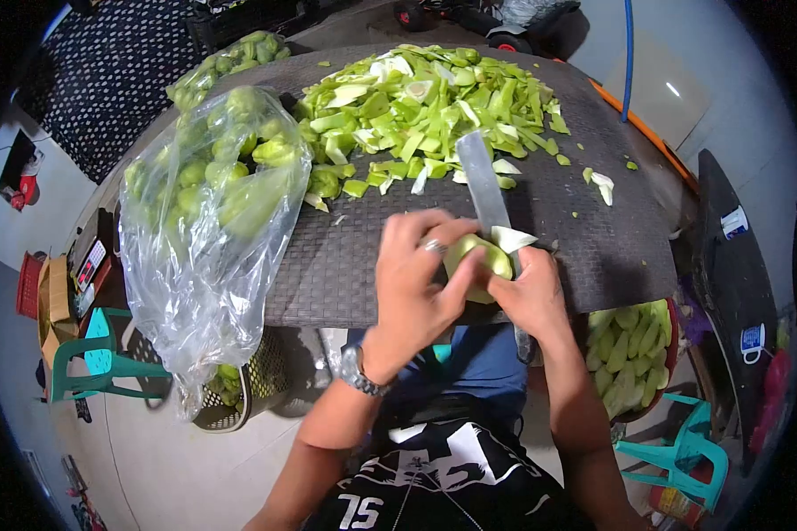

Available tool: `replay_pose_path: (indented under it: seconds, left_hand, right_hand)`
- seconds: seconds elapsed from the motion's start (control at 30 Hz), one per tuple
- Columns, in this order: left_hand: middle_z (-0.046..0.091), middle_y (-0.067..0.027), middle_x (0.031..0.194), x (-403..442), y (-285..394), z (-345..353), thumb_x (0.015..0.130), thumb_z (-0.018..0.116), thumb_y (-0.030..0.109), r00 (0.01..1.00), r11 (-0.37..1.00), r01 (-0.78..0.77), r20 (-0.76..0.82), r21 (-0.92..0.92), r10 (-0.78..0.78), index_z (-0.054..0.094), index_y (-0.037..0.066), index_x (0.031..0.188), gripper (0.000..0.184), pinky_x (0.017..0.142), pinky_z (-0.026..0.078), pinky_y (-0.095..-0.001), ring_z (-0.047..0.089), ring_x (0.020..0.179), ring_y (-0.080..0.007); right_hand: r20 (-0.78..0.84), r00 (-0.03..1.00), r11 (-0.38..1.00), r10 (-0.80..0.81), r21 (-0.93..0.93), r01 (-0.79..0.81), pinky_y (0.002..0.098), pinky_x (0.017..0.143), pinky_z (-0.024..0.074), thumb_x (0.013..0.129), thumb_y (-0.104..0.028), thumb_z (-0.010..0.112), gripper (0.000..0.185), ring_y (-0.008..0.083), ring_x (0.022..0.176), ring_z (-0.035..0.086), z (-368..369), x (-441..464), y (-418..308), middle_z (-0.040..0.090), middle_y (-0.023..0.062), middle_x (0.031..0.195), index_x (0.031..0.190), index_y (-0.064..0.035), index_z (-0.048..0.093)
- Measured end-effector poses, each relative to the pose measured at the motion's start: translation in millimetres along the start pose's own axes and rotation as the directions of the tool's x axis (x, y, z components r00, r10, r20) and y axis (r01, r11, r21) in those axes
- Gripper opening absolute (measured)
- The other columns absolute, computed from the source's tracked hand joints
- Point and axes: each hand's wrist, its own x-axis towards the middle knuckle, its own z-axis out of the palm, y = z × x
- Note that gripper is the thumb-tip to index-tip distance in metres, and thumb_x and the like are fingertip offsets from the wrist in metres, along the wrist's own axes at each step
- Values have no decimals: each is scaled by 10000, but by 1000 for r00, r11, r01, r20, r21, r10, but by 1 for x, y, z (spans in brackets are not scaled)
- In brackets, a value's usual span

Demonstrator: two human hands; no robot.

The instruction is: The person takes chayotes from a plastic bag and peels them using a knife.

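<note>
My left hand (pixel 412 279), with a ring and a wristwatch, curls its fingers around a pale green chayote (pixel 476 265). My right hand (pixel 537 296) grips a knife (pixel 483 180); its wide blade points away from me, and its dark handle end shows below the hand. A whitish cut slice (pixel 511 237) sits against the blade beside the chayote. Both hands are over the near edge of the dark woven table (pixel 345 288). Beyond the knife tip lies a heap of green peelings and cut pieces (pixel 416 111).
A clear plastic bag of chayotes (pixel 212 177) stands on the table's left, with another bag (pixel 239 57) behind. Below right is a tub of peeled chayotes (pixel 629 354); below left, a basket (pixel 266 380). Teal stools (pixel 682 447) stand on the floor.
</note>
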Motion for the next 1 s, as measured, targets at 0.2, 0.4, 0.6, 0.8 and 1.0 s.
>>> replay_pose_path:
  seconds: [0.2, 0.4, 0.6, 0.8, 1.0]
  left_hand:
    - [698, -105, 982, 12, -1, 12, 826, 826, 164, 934, 999, -7, 356, 44, -9, 752, 95, 1100, 292, 745, 552, -412, 689, 882, -332]
    - [686, -115, 936, 5, 1, 23, 872, 756, 40, 946, 994, 39, 323, -99, -5, 717, 57, 1015, 150, 692, 563, -403, 700, 784, -341]
    - [674, -191, 1264, 25, -50, 19, 894, 768, 57, 971, 971, 234, -48, 41, -232, 607, 6, 1313, 452, 845, 588, -382, 727, 1066, -264]
    - [537, -191, 1516, 11, -59, -38, 874, 828, 181, 954, 953, 288, 60, 91, -294, 592, 11, 1408, 607, 1082, 493, -402, 573, 1345, -283]
    - [755, -98, 1098, -15, -56, -85, 932, 765, 80, 865, 865, 488, -63, -118, -497, 735, -7, 1134, 222, 866, 574, -312, 720, 1006, -176]
  right_hand:
    - [5, 999, 933, -46, -357, 45, 542, 786, 562, 819, -295, 790, 298, 469, 859, 707, 10, -7, -4, 721, 252, 839, 919, -24, 716]
    - [-39, 999, 933, -24, -359, 9, 536, 769, 562, 822, -300, 781, 310, 466, 831, 708, 1, -17, -4, 712, 261, 831, 926, -18, 709]
    - [-401, 915, 958, -36, -275, -82, 421, 713, 560, 853, -451, 841, 493, 307, 739, 738, -50, -36, 34, 732, 208, 822, 922, 22, 719]
    - [-861, 489, 880, 139, -119, -459, 412, 834, 551, 838, -571, 809, 658, 266, 921, 733, -200, -77, 134, 765, 155, 1039, 1143, 8, 739]
    - [-929, 344, 272, 138, -298, -915, 509, 927, 546, 893, -525, 733, 634, 387, 1118, 695, -281, -153, 296, 723, 232, 1194, 1351, -94, 653]
